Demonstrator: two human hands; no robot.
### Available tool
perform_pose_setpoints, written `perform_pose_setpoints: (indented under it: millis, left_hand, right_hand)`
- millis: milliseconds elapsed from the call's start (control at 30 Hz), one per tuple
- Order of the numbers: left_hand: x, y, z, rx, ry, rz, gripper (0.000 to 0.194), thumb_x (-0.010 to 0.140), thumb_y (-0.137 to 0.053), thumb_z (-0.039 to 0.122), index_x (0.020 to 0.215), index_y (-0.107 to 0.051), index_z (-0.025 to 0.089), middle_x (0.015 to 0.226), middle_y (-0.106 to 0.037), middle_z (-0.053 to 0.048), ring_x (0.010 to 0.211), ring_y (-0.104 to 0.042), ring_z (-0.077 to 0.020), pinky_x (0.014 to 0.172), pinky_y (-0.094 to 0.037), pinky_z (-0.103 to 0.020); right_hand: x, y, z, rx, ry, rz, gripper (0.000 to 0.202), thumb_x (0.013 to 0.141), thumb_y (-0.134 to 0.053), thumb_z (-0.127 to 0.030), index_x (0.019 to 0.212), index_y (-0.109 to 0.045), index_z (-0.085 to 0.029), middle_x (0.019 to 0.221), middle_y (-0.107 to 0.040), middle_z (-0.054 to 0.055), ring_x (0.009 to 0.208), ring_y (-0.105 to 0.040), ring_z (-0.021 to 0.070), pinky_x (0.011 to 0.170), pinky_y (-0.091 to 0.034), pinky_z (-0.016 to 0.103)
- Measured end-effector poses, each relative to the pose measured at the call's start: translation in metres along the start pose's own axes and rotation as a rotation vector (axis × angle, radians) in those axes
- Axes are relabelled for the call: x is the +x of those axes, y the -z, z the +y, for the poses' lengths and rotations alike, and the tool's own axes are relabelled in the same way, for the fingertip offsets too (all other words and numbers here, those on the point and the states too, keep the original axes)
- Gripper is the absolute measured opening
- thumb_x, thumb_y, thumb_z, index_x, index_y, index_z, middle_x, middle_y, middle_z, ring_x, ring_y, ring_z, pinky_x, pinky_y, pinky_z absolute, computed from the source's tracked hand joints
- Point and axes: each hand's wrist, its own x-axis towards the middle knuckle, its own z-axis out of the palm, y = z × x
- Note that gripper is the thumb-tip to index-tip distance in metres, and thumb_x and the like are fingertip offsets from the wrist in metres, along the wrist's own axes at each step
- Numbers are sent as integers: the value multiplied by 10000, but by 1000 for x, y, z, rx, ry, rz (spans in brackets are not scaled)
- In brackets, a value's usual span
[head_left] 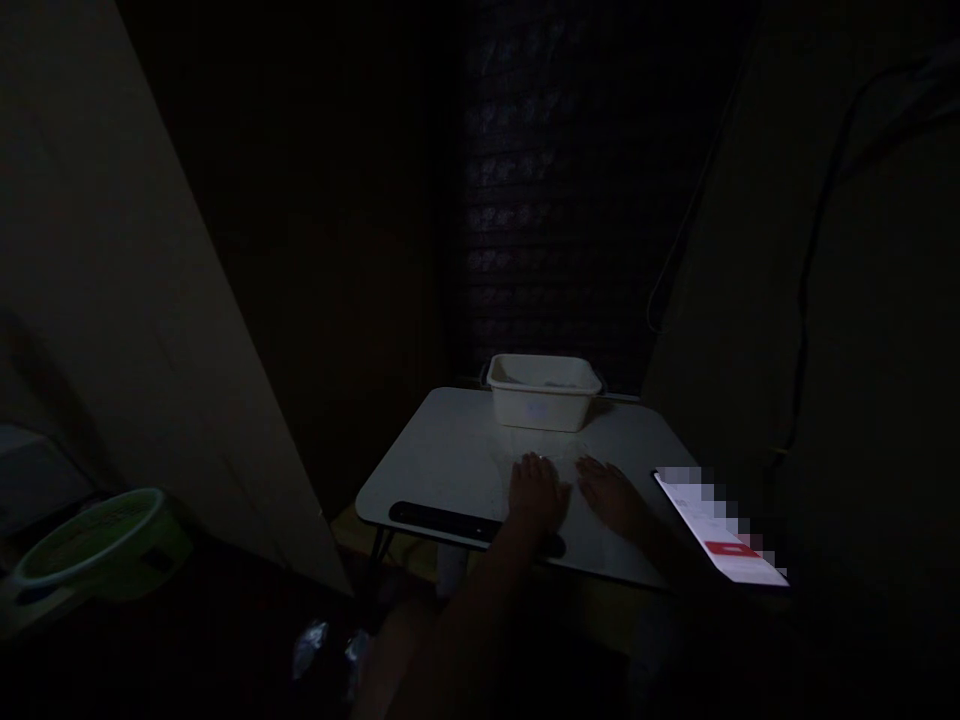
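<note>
In dim light, my left hand point(538, 492) lies palm down near the middle of a small white table point(431, 450), fingers stretched forward. To its right my right hand point(611, 495) also rests flat, its fingers pointing up and left. Beneath and just beyond both hands is a thin, clear plastic sheet or bag point(551, 458), faintly shiny, its outline hard to make out. A white rectangular tub point(541, 408) stands behind the hands at the table's back edge; what lies inside it is too dark to name.
A black slotted strip point(442, 518) runs along the table's front edge. A lit screen point(724, 530) stands at the right side. A green basket point(142, 545) is at the lower left. Dark walls and a hanging cable point(804, 270) surround the table.
</note>
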Motion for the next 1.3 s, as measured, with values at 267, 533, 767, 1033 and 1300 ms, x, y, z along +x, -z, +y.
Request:
perform_pose_setpoints:
  millis: [267, 533, 767, 1033, 1300]
  left_hand:
    - [-12, -6, -11, 0, -107, -40, 534, 731, -65, 449, 1159, -174, 148, 1220, -213, -89, 1101, -129, -205, 862, -141, -378]
    - [-14, -4, -12, -12, -126, -44, 545, 732, -41, 451, 1146, -215, 143, 1210, -229, -112, 1097, -140, -222, 856, -127, -412]
    - [-12, -3, -3, -24, -162, 2, 551, 732, -27, 450, 1138, -228, 135, 1195, -257, -116, 1089, -164, -221, 855, -139, -407]
    - [-10, -5, 12, -34, -174, -37, 571, 723, -45, 463, 1149, -202, 116, 1207, -220, -140, 1092, -138, -254, 834, -144, -452]
    - [-19, -4, 10, -28, -197, -79, 582, 724, -10, 463, 1158, -180, 114, 1219, -188, -140, 1100, -108, -253, 837, -133, -457]
  right_hand:
    - [-9, -11, 2, -41, -81, -18, 424, 755, -172, -334, 1096, -331, -139, 1158, -329, 88, 1065, -246, 166, 819, -215, 400]
    - [-1, -8, 15, -185, -307, 65, 415, 728, -215, -244, 1092, -332, -82, 1145, -338, 130, 1051, -258, 198, 825, -169, 434]
    - [-2, -3, 17, -149, -248, 23, 414, 695, -237, -166, 1083, -349, -77, 1125, -370, 119, 1039, -282, 189, 834, -188, 392]
    - [-17, -8, 14, -53, -102, 25, 458, 756, -162, -357, 1097, -335, -105, 1162, -317, 108, 1063, -246, 184, 840, -194, 380]
    - [-18, -8, 27, -72, -209, -67, 469, 752, -177, -360, 1084, -349, -78, 1146, -334, 130, 1064, -241, 203, 843, -144, 435]
